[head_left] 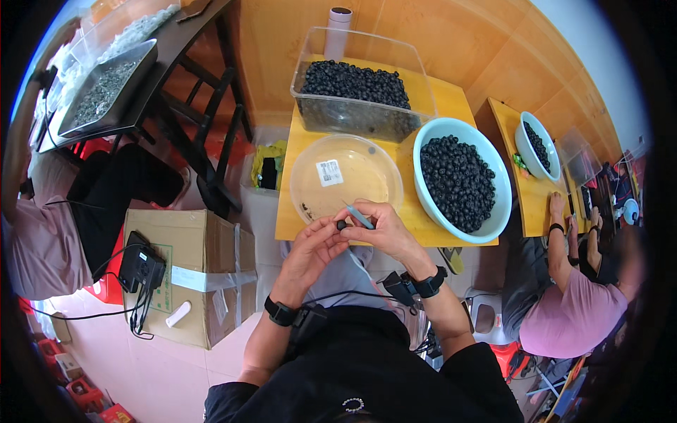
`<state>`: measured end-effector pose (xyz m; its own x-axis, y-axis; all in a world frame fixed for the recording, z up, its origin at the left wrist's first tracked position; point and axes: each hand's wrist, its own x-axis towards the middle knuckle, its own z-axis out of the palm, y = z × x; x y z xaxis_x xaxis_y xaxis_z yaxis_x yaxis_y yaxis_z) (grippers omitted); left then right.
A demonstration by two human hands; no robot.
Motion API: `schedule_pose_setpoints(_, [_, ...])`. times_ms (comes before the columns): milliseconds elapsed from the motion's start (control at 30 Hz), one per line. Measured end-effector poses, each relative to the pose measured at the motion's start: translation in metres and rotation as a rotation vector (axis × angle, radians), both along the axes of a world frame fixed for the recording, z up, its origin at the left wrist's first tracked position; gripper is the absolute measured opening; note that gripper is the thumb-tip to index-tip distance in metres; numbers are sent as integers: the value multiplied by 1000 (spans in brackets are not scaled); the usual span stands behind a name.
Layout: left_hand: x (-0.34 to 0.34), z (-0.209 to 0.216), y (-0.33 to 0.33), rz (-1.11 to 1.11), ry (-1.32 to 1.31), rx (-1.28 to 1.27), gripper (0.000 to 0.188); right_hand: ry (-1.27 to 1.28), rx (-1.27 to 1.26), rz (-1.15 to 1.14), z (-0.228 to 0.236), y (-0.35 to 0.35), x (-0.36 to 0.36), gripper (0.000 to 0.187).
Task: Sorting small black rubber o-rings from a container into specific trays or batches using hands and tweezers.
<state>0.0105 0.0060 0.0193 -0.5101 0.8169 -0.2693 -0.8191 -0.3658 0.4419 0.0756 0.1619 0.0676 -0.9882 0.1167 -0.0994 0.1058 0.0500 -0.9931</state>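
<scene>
My left hand [309, 248] pinches a small round black piece [342, 225] between thumb and fingertips. Against it, my right hand [392, 233] grips a slim tool with a pale blue handle [360, 216] and a thin pointed end; the tool's exact kind is too small to tell. Both hands meet over the near rim of a shallow round clear tub [381, 185], which has a white label and a few dark specks inside. To the right sits a light blue basin [502, 204] heaped with black round pieces [457, 180].
Behind the tub, a clear rectangular bin [417, 70] holds many more black pieces, with a pink bottle [338, 34] beyond it. All stand on a yellow table [288, 211]. A cardboard box [190, 282] is at left. People sit at tables on both sides.
</scene>
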Motion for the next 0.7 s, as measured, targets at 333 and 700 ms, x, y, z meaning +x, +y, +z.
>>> schedule_pose_setpoints(333, [-4,-13,7,-63,-67,95,19,148,219,-111,1,-2,14,23])
schedule_pose_setpoints(700, [-3,-14,11,-41,-100,72,15,278,736,-191,-3,-12,35,15])
